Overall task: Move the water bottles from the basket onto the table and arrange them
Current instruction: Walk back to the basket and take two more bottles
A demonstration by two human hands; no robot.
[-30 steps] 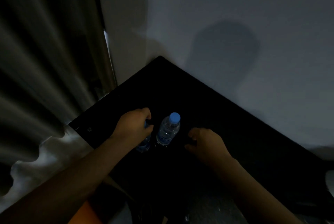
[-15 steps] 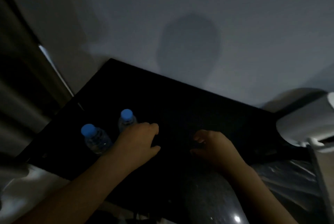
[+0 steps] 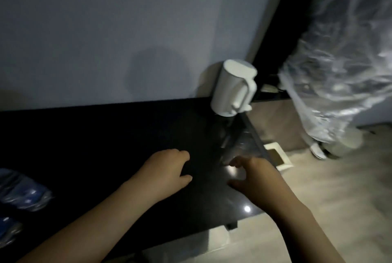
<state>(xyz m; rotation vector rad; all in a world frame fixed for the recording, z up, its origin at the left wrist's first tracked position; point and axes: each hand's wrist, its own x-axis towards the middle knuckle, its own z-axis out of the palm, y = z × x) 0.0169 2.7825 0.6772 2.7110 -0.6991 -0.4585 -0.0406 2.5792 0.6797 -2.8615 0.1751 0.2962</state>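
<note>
Two clear water bottles with blue caps stand at the far left of the black table (image 3: 106, 135), blurred: one water bottle (image 3: 23, 190) further in, the other water bottle (image 3: 8, 228) at the frame's edge. My left hand (image 3: 167, 169) hovers over the table's middle, fingers loosely curled, holding nothing. My right hand (image 3: 256, 175) hangs near the table's right end, fingers relaxed and empty. No basket is in view.
A white kettle (image 3: 233, 91) stands at the table's back right corner against the grey wall. Right of the table is a pale floor with a white-framed square (image 3: 277, 156) and something wrapped in crinkled clear plastic (image 3: 343, 61).
My left hand let go of a bottle and both hands moved right along the table. The view swung right, so the bottles slid to the left edge and the kettle came in.
</note>
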